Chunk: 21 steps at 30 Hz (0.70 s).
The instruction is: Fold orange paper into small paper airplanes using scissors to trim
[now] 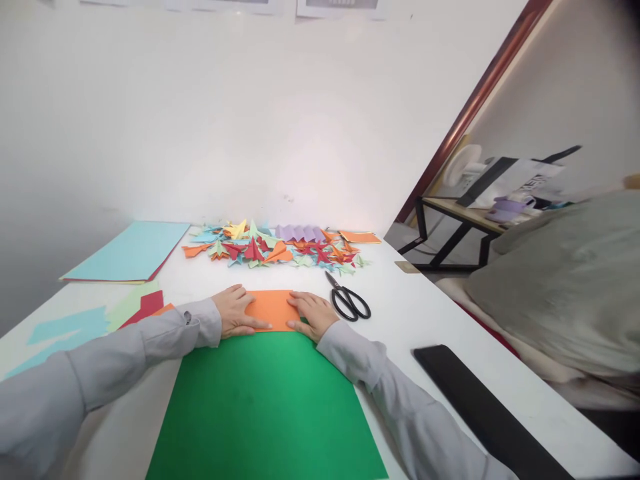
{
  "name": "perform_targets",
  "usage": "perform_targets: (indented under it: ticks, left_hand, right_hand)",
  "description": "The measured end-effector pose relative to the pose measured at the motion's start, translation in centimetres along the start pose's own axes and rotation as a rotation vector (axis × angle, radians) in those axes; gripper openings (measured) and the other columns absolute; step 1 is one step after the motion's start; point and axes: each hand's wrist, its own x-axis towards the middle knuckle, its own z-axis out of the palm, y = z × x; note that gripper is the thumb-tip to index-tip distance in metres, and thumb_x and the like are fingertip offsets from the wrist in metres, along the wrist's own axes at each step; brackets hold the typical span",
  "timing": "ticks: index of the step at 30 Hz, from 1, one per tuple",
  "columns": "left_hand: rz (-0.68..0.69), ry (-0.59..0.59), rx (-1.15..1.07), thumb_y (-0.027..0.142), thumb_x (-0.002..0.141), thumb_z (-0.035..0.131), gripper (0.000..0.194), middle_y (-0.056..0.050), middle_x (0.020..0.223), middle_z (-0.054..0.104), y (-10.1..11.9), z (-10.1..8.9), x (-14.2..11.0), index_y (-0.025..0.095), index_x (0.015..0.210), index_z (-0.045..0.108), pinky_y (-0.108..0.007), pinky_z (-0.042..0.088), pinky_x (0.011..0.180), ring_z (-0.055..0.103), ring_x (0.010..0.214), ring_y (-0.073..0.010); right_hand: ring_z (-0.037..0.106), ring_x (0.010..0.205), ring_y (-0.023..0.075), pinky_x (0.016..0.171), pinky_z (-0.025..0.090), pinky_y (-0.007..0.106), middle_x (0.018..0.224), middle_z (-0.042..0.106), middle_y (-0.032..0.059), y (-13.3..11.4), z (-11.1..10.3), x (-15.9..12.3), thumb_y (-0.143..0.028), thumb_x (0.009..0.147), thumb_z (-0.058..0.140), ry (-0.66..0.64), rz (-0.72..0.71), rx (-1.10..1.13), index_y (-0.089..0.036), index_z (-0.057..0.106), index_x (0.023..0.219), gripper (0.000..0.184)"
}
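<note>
An orange piece of paper [273, 308], rectangular, lies at the far end of a large green sheet [265, 407]. My left hand [236, 312] holds its left side, with the thumb along the lower edge and the fingers near the upper corner. On the right side, my right hand [316, 315] grips the same paper, fingertips at the upper corner and thumb at the lower one. The undersides of both hands are hidden. Black-handled scissors [350, 301] lie just right of my right hand, blades pointing away.
Small folded paper planes [253, 250] and other colourful pieces are heaped by the wall, around pleated purple paper [300, 233]. Orange sheets [360, 237] lie behind right. Light-blue sheets [130, 250] and paper scraps [65, 327] lie left. A long black object [485, 407] rests right.
</note>
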Motion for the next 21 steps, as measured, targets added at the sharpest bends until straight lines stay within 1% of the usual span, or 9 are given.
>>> perform_targets:
  ticks: [2,5,7,9,11,14,16,18,21]
  left_hand:
    - [0.025,-0.027,-0.029,0.05,0.085,0.032,0.038,-0.011,0.094,0.053,-0.1,-0.7,0.4,0.047,0.119,0.048,-0.039,0.035,0.075,0.042,0.072,-0.0205]
    - [0.045,-0.124,-0.089,0.053,0.085,0.028,0.041,-0.01,0.085,0.052,0.2,-1.8,1.5,0.044,0.118,0.051,-0.036,0.035,0.068,0.04,0.063,-0.0178]
    - [-0.004,-0.199,-0.077,0.06,0.082,0.026,0.047,-0.009,0.087,0.053,1.0,-2.2,2.6,0.044,0.12,0.049,-0.035,0.036,0.065,0.043,0.061,-0.017]
    - [-0.077,-0.256,-0.051,0.069,0.076,0.025,0.055,-0.01,0.091,0.054,2.0,-2.5,3.4,0.047,0.123,0.044,-0.037,0.037,0.063,0.047,0.062,-0.0188]
    - [-0.128,-0.268,-0.051,0.072,0.073,0.024,0.06,-0.012,0.093,0.054,3.0,-2.5,3.6,0.047,0.124,0.041,-0.041,0.038,0.063,0.05,0.064,-0.0217]
    - [-0.183,-0.229,-0.061,0.074,0.071,0.025,0.064,-0.015,0.1,0.055,3.8,-2.1,2.7,0.044,0.127,0.039,-0.048,0.039,0.07,0.054,0.077,-0.0281]
    - [-0.192,-0.198,-0.089,0.072,0.072,0.03,0.063,-0.016,0.114,0.052,3.8,-1.7,1.4,0.043,0.128,0.039,-0.054,0.035,0.08,0.052,0.093,-0.0338]
    - [-0.2,-0.175,-0.131,0.071,0.073,0.033,0.063,-0.014,0.131,0.041,3.4,-1.2,-0.2,0.042,0.128,0.038,-0.058,0.027,0.09,0.041,0.112,-0.0388]
    - [-0.205,-0.179,-0.198,0.064,0.079,0.031,0.055,-0.006,0.142,0.03,2.7,-0.6,-2.5,0.043,0.13,0.035,-0.058,0.019,0.097,0.026,0.127,-0.0377]
  right_hand:
    - [0.038,0.123,0.0256,0.096,0.033,0.046,0.134,0.044,0.0106,-0.1,0.0,0.0,-0.049,0.078,0.052,0.005,0.003,-0.003,-0.019,0.048,0.121,0.053]
    - [0.038,0.122,0.0257,0.095,0.033,0.047,0.134,0.044,0.0103,0.0,0.1,0.1,-0.049,0.077,0.053,0.016,0.004,-0.014,-0.019,0.049,0.121,0.053]
    - [0.038,0.122,0.0262,0.095,0.033,0.047,0.135,0.044,0.01,0.1,0.3,0.1,-0.049,0.078,0.052,0.021,0.002,-0.023,-0.02,0.049,0.121,0.053]
    - [0.038,0.122,0.0262,0.095,0.033,0.046,0.135,0.044,0.0097,0.2,0.4,0.1,-0.049,0.078,0.051,0.029,-0.002,-0.028,-0.02,0.048,0.122,0.052]
    - [0.038,0.122,0.0257,0.096,0.033,0.046,0.135,0.044,0.0096,0.3,0.5,0.1,-0.049,0.079,0.05,0.037,-0.009,-0.029,-0.02,0.048,0.122,0.052]
    - [0.038,0.123,0.0254,0.097,0.032,0.045,0.134,0.044,0.0097,0.4,0.6,0.1,-0.049,0.079,0.05,0.043,-0.011,-0.023,-0.02,0.048,0.122,0.052]
    - [0.038,0.123,0.0258,0.097,0.032,0.046,0.134,0.044,0.01,0.3,0.6,0.1,-0.05,0.078,0.051,0.041,-0.01,-0.014,-0.02,0.048,0.122,0.053]
    - [0.038,0.122,0.0263,0.096,0.032,0.046,0.134,0.044,0.0105,0.3,0.4,0.1,-0.05,0.079,0.051,0.033,-0.007,-0.005,-0.019,0.049,0.121,0.052]
    - [0.038,0.123,0.0265,0.096,0.032,0.046,0.134,0.044,0.0112,0.1,0.1,0.0,-0.049,0.079,0.05,0.015,-0.006,0.005,-0.019,0.048,0.122,0.052]
